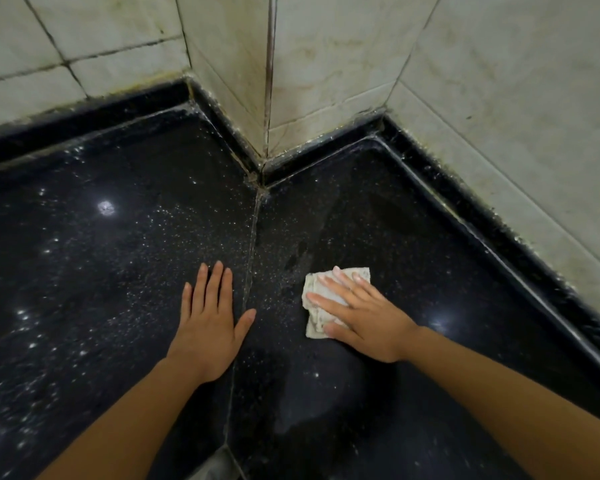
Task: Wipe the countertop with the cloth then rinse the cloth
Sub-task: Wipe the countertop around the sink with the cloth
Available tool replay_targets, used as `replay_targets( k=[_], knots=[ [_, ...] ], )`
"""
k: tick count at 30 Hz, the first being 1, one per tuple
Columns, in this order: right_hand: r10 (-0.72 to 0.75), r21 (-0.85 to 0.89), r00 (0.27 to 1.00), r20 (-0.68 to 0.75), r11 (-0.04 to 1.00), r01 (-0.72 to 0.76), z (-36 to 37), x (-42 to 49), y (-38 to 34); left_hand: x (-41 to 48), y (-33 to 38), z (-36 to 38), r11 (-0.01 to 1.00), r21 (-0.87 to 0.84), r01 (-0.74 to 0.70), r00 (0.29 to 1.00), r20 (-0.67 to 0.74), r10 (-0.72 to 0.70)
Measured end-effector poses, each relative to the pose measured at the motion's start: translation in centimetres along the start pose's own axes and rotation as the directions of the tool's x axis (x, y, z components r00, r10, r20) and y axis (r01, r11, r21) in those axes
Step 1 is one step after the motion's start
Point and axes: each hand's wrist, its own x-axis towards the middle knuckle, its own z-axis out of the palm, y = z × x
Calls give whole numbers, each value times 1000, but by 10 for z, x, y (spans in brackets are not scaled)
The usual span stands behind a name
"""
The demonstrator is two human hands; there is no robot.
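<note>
A black speckled stone countertop (118, 258) fills the view, with a seam running down its middle. A small folded off-white cloth (317, 289) lies on the right slab, just right of the seam. My right hand (361, 317) lies flat on top of the cloth, fingers spread and pressing it to the stone. My left hand (210, 323) rests palm down on the bare left slab, fingers together, holding nothing. A damp smear shows on the stone just beyond the cloth.
Stained white wall tiles (326, 64) form a jutting corner at the back, with a raised black stone border (465, 209) along the base of the walls. Light reflections dot the left slab.
</note>
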Motion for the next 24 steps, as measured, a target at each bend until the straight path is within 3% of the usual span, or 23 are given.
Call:
replay_targets(
  k=[5,10,18,20,24],
  knots=[
    [328,176,933,-149,937,-301,-20,47,45,1,-2,2,1000,-5,-7,1000,-25,6],
    [578,311,805,-136,796,-519,-56,104,85,1,-6,11,998,62,-33,993,-115,40],
    [735,437,674,-74,632,-640,-95,171,99,4,-9,17,990,137,-22,986,-161,44],
    [716,413,694,-77,656,-632,-96,176,91,3,-9,15,991,136,-17,987,-156,38],
    [523,292,843,-126,831,-473,-89,175,61,4,-9,14,993,115,-29,990,-135,45]
  ],
)
